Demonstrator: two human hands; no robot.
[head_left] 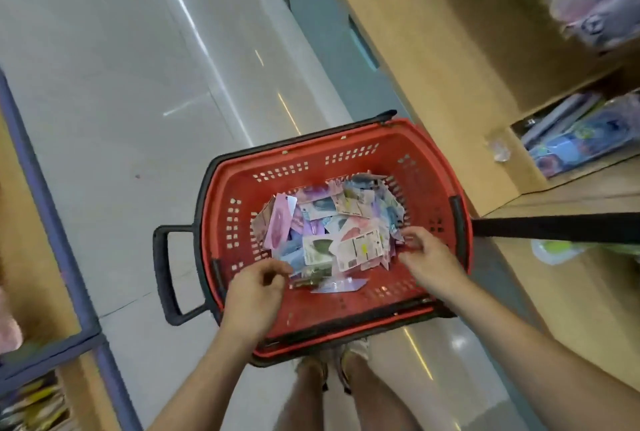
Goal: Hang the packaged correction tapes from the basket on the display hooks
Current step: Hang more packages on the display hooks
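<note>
One basket (pixel 346 140), two hands (pixel 255 288) (pixel 429 259), over a dozen tape packs (pixel 360 247)

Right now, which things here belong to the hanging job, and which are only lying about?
Job: red basket, packaged correction tapes, left hand, right hand.
Lying about: blue packets on the wooden shelf, blurred pale packets above.

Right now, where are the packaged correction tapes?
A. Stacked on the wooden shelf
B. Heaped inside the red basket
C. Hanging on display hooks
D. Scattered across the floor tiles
B: the packaged correction tapes lie in a loose heap on the bottom of the red basket, and the left hand and right hand both reach in at the edges of the heap.
</note>
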